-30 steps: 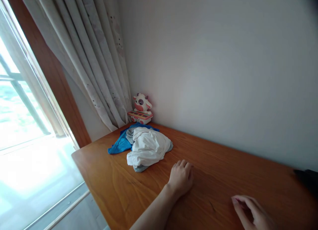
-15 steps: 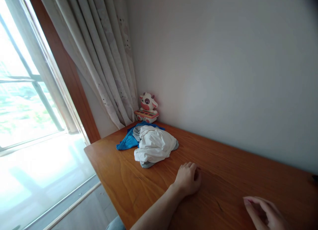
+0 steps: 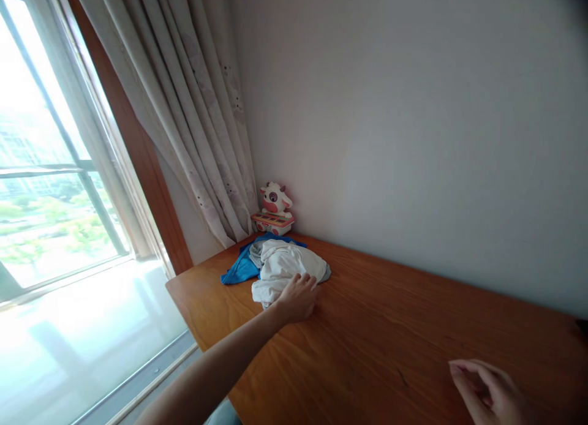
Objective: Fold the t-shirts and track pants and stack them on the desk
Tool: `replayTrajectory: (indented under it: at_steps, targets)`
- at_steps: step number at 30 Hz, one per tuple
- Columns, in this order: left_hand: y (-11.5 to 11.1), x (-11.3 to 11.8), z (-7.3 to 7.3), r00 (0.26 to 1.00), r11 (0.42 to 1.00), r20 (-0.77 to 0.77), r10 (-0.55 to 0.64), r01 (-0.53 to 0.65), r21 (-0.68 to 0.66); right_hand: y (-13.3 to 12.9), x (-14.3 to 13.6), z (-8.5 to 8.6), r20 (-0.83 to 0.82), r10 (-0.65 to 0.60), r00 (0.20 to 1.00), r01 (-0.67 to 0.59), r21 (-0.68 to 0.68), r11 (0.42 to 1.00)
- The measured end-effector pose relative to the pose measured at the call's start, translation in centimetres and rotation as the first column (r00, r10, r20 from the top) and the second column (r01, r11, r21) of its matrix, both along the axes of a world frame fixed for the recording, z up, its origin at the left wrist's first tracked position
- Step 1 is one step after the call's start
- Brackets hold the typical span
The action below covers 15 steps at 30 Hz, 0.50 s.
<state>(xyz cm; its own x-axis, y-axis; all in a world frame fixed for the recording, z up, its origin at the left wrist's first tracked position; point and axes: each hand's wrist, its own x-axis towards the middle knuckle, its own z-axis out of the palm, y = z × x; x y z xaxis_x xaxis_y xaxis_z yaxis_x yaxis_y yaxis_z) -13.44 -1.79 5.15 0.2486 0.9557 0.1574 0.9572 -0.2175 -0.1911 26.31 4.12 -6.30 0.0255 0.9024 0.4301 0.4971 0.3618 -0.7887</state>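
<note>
A crumpled white cloth (image 3: 287, 263) with grey edges lies on the wooden table, partly over a blue cloth (image 3: 239, 268). My left hand (image 3: 299, 297) is at the near right side of the white cloth, its fingers bent over the cloth's edge; whether they grip it cannot be made out. At the lower right, my right hand (image 3: 489, 391) is over the table with curled fingers, a gap between thumb and fingers and nothing held.
A cow-shaped toy with a keyboard (image 3: 274, 210) stands at the table's back corner, behind the cloths. A curtain (image 3: 184, 106) hangs beside the window on the left. The wall borders the table's back edge (image 3: 413, 269).
My left hand has moved left and away from me, from bare table to the white cloth. My right hand has stayed almost in place. The view has tilted up slightly.
</note>
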Motion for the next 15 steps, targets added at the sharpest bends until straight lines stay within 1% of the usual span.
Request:
replayTrajectory:
  at_steps: [1,3,6,8,9,10,12,13,15]
  targets:
    - [-0.4,-1.1,0.4,0.999,0.999,0.026,0.04,-0.04,0.006,0.0,0.0,0.1,-0.002,0.001,1.0,-0.001,0.003,1.0]
    - [-1.0,-3.0,1.0,0.979,0.989,0.146,0.145,-0.147,0.004,0.0,-0.1,0.1,0.002,0.004,1.0,-0.004,0.004,1.0]
    - [-1.4,-4.8,1.9,0.902,0.959,0.335,0.273,-0.283,-0.022,0.0,-0.1,0.1,0.02,-0.003,1.0,0.003,0.027,1.0]
    - [-1.2,-5.8,2.4,0.847,0.94,0.426,0.318,-0.34,-0.024,0.0,-0.2,0.1,0.028,-0.006,1.0,0.005,0.043,0.999]
    - [-1.0,-6.2,2.7,0.809,0.927,0.482,0.337,-0.374,-0.021,0.0,-0.2,0.1,0.031,-0.005,1.0,0.003,0.046,0.999]
    - [-0.7,-6.7,3.1,0.759,0.912,0.547,0.353,-0.41,-0.018,0.0,-0.2,0.1,0.032,-0.002,0.999,0.001,0.049,0.999]
    - [-0.1,-7.8,4.0,0.636,0.878,0.684,0.357,-0.478,-0.015,-0.1,-0.3,0.3,0.033,0.002,0.999,-0.004,0.054,0.999]
    - [0.3,-8.4,4.7,0.562,0.865,0.754,0.341,-0.501,-0.017,-0.2,-0.3,0.4,0.035,0.006,0.999,-0.008,0.053,0.999]
    - [1.2,-9.3,6.1,0.395,0.853,0.878,0.269,-0.522,-0.027,-0.3,-0.4,0.6,0.045,0.013,0.999,-0.015,0.045,0.999]
